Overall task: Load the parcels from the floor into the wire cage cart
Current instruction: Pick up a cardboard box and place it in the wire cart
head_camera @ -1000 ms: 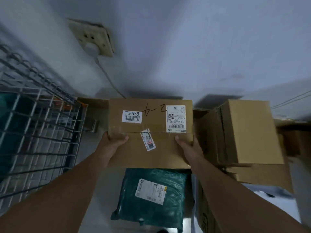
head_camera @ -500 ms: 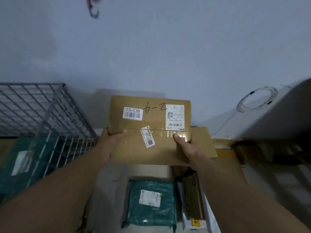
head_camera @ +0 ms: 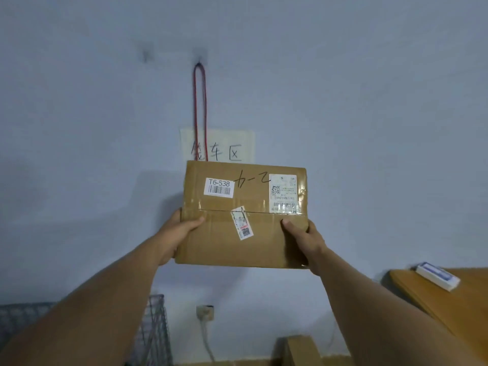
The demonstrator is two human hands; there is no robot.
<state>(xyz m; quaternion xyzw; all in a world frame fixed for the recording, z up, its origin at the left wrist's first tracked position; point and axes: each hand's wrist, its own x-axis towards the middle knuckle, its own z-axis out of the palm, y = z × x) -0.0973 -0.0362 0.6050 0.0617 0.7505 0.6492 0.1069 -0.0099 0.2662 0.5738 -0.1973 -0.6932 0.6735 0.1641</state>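
A flat brown cardboard parcel (head_camera: 243, 215), with a "T6-538" barcode label and a white shipping label on its top, is held up in front of the wall at chest height. My left hand (head_camera: 177, 235) grips its left edge, thumb on top. My right hand (head_camera: 303, 240) grips its right edge the same way. The wire cage cart (head_camera: 154, 328) shows only as a grey mesh corner at the lower left, well below the parcel and partly hidden by my left forearm.
A paper sign (head_camera: 217, 145) and a red cord (head_camera: 200, 112) hang on the wall behind the parcel. A wooden table (head_camera: 443, 302) with a white box (head_camera: 437, 278) stands at right. A wall socket (head_camera: 205, 312) and a cardboard box (head_camera: 301, 350) sit low.
The view has swung upward from the floor to the wall. The parcel has risen with both hands still on it; the floor parcels have dropped out of sight and the cart sits lower in frame.
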